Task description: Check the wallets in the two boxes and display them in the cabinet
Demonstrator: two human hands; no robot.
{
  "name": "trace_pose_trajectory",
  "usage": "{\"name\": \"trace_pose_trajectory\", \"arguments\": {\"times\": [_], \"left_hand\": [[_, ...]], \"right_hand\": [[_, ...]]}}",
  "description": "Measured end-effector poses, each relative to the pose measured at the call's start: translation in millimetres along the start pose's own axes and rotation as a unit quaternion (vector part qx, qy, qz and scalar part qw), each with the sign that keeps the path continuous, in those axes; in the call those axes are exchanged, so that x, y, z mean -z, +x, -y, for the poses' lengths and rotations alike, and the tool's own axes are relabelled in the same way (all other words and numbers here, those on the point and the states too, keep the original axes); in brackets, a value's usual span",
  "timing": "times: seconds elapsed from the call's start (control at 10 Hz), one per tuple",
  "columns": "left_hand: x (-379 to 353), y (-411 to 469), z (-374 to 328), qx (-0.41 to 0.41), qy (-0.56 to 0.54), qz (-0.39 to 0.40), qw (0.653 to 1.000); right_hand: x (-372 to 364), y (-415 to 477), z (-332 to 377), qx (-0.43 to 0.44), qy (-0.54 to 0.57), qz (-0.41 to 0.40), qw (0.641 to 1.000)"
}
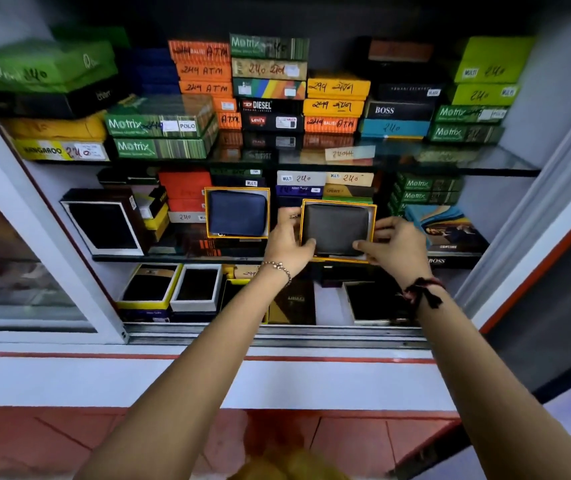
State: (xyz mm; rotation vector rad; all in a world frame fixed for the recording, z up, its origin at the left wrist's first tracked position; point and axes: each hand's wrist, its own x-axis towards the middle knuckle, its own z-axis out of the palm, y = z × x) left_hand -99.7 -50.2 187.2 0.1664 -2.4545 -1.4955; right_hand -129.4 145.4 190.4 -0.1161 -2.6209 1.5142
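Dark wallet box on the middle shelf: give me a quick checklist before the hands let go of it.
1. Left hand grip on dark wallet box: ok.
2. Right hand grip on its other side: ok.
3. Wallet faces outward: ok.
4. Clear of blue wallet box, already displayed alongside: ok, gap visible.
5. Box bottom seated on middle shelf: cannot tell, fingers cover it.
6. Box will stand unaided: cannot tell.

Left hand [289,242] and right hand [393,245] are covering the grey wallet's [336,228] bottom corners; green box [39,65] lettering's blurring out, unreadable.
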Motion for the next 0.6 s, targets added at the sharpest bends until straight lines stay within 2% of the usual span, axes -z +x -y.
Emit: {"name": "trace_pose_trajectory", "arguments": {"times": [0.3,0.5,0.6], "left_hand": [[-29,62,12,0.027,0.123,-0.075,0.989],[-35,72,8,0.044,0.128,-0.075,0.988],[-41,72,11,0.046,0.116,-0.100,0.987]], "right_hand": [[-47,55,18,0.020,-0.104,-0.046,0.993],[-52,57,19,0.025,-0.129,-0.057,0.990],[-54,56,16,0.031,-0.133,-0.057,0.989]]}}
